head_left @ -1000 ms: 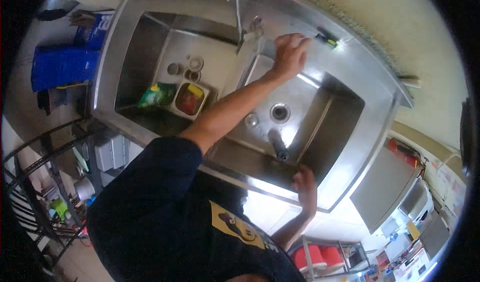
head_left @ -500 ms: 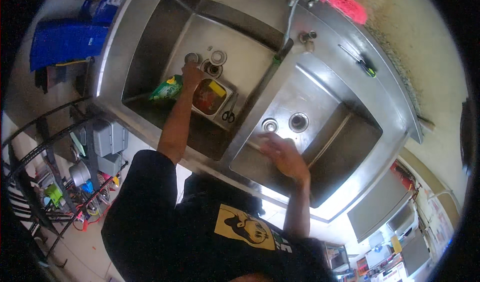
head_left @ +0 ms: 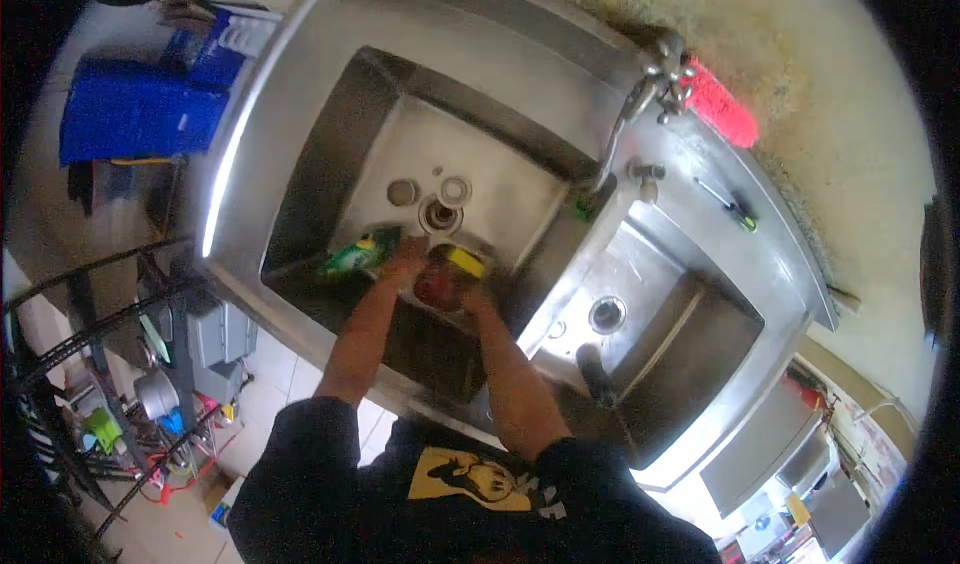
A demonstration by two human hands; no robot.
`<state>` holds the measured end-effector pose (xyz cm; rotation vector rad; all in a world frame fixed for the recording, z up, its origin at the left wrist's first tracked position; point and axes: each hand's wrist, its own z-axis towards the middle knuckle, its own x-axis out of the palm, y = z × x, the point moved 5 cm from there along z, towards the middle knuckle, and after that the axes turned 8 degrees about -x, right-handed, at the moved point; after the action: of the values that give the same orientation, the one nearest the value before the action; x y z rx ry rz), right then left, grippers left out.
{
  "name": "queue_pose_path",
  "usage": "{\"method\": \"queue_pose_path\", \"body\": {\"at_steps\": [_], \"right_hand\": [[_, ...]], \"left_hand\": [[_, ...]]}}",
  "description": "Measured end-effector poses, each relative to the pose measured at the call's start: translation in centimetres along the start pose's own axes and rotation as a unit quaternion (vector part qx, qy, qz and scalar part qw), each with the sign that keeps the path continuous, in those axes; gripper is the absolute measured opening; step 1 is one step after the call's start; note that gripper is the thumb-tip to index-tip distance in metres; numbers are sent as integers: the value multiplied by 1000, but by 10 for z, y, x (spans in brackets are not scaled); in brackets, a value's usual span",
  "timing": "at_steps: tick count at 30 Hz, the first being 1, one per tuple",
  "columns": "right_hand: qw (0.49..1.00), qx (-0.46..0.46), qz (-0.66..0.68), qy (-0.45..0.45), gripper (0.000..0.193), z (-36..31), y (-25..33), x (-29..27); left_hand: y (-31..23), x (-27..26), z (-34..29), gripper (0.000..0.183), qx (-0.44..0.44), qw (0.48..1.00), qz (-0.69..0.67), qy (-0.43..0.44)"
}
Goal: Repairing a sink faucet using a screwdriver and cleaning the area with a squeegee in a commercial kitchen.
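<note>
Both hands are in the left basin of a steel double sink [head_left: 300,59]. My left hand [head_left: 408,256] grips the left side of a small rectangular metal pan [head_left: 415,292]. At the pan's right side is my right hand [head_left: 477,299], its fingers curled at the rim and partly blurred. Inside the pan lie a yellow sponge [head_left: 464,260] and something reddish [head_left: 433,286] that I cannot make out. A green packet [head_left: 362,253] lies just left of my left hand.
Beyond the pan are an open drain [head_left: 440,214], a metal ring [head_left: 456,191] and a round metal piece [head_left: 403,192]. The right basin holds a dark elongated shape [head_left: 595,374]. A faucet [head_left: 655,89], pink fluffy duster [head_left: 722,102] and green-handled tool [head_left: 735,209] sit along the back.
My right hand has moved left from over the right basin to the pan. My left hand has come from the round metal piece to the pan's left side. The view has shifted.
</note>
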<state>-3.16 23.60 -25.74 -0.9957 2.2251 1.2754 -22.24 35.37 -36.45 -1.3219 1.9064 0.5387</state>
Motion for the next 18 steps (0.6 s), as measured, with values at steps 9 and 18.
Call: {"method": "queue_pose_path", "body": {"at_steps": [9,18], "right_hand": [[956,-133,256,-57,41,-97,10,-195],[869,-70,482,-86,36,-198,5,-316]], "left_hand": [[-107,-288,-114,48,-24,958,-282,45],[17,-449,-51,17,-49,784,-604,-130]]}}
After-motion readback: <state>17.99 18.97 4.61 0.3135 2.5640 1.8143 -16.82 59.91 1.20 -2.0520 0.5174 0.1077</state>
